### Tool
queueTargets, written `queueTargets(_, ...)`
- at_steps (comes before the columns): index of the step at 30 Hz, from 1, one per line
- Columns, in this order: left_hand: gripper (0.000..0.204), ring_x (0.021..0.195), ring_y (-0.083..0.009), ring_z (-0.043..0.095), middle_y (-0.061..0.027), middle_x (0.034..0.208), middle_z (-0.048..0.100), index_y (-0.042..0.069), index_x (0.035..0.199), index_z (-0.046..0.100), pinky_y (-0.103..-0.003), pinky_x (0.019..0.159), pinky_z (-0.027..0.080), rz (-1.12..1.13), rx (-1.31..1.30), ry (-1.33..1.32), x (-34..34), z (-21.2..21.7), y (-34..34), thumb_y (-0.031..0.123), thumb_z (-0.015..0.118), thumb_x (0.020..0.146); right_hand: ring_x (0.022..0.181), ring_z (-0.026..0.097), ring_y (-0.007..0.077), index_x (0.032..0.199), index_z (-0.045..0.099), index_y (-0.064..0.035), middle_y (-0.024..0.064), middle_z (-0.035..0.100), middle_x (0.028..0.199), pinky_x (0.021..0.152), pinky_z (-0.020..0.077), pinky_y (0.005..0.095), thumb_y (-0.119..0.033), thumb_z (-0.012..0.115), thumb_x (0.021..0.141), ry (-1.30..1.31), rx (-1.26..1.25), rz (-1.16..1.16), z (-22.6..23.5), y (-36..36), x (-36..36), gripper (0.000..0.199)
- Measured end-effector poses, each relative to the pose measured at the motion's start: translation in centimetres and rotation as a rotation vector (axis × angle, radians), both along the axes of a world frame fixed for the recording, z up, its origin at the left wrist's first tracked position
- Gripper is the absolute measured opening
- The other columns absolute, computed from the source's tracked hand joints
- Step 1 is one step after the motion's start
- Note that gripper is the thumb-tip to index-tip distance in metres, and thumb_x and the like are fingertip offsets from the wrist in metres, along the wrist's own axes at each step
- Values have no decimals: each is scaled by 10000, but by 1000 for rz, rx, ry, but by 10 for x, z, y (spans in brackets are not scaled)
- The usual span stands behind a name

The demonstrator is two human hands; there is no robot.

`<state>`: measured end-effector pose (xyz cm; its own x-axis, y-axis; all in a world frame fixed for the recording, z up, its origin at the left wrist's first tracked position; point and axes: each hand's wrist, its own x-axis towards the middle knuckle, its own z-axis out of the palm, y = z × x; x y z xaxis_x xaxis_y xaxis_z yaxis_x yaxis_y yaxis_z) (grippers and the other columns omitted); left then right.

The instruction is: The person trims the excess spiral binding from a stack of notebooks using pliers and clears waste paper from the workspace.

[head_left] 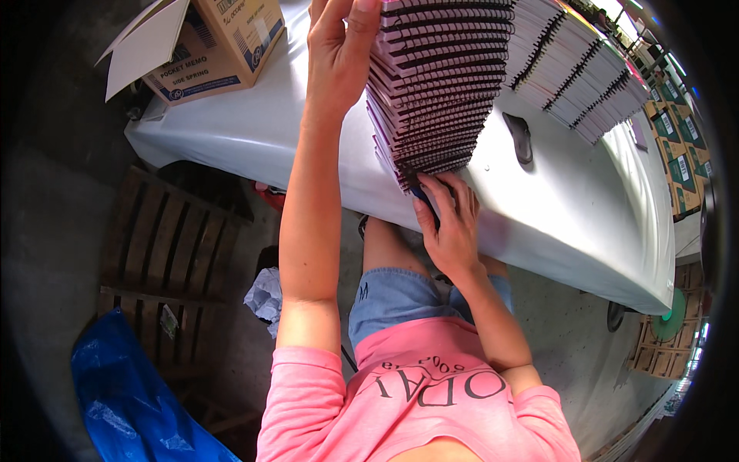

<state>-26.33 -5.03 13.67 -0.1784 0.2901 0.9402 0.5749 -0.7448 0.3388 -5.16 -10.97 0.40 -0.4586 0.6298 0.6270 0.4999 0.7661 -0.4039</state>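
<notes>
A tall stack of wire-bound notebooks (443,85) stands on the white-covered table, its black spiral spines facing right and toward me. My left hand (339,58) reaches up along the stack's left side and grips its upper pages; the fingertips run past the top edge of the picture. Low at the stack's near corner is my right hand (453,223), its fingers curled round a small dark blue handheld tool (428,203) pressed near the lowest spirals. The tool's exact kind is hidden by the fingers. A flat black oblong object (519,138) lies right of the stack.
More spiral notebooks (566,65) stand in stacks at the far right of the table (585,223). An opened cardboard box (215,58) sits at the table's left. Wooden pallets (165,239) and a blue sheet (127,385) lie on the left. Green-and-brown boxes (679,146) are piled beyond the right end.
</notes>
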Motion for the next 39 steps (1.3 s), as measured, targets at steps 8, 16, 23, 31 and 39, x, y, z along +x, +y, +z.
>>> queueTargets(8, 400, 1056, -224, 492, -112, 1057, 544, 5, 1023, 612, -330, 928, 368, -32, 10, -19, 1, -2, 0, 337, 393, 983, 874, 605, 306, 1172, 544, -93, 135, 594, 1025, 707, 485, 398, -256, 512, 936, 465, -1169, 258, 21, 1, 1, 288)
queueTargets(16, 388, 1067, -217, 490, -110, 1071, 542, 4, 1027, 614, -328, 926, 372, -8, 21, 22, -1, 0, 0, 325, 400, 982, 967, 519, 292, 1183, 553, -112, 116, 556, 1034, 866, 413, 409, -293, 575, 894, 150, -274, 97, 4, -4, 5, 341)
queueTargets(23, 386, 1070, -223, 491, -117, 1072, 540, 0, 1027, 614, -330, 928, 370, -23, 6, 7, -1, 0, 1, 311, 388, 986, 983, 504, 297, 1197, 560, -136, 98, 510, 1078, 884, 384, 454, -286, 603, 865, -33, -14, 5, -6, -2, 5, 367)
queueTargets(31, 383, 1065, -217, 493, -113, 1078, 537, -2, 1028, 613, -323, 920, 375, -61, 19, -15, 0, -2, 2, 308, 392, 986, 818, 595, 293, 1162, 563, -99, 119, 583, 938, 679, 492, 389, -240, 557, 908, 165, -352, 157, -5, -2, 1, 291)
queueTargets(39, 378, 1058, -212, 494, -109, 1075, 537, -3, 1017, 614, -321, 915, 379, -29, 26, 16, -1, -1, 2, 301, 391, 988, 978, 505, 305, 1166, 568, -112, 121, 532, 1052, 868, 394, 425, -257, 587, 879, 136, -207, 53, -15, -4, 11, 322)
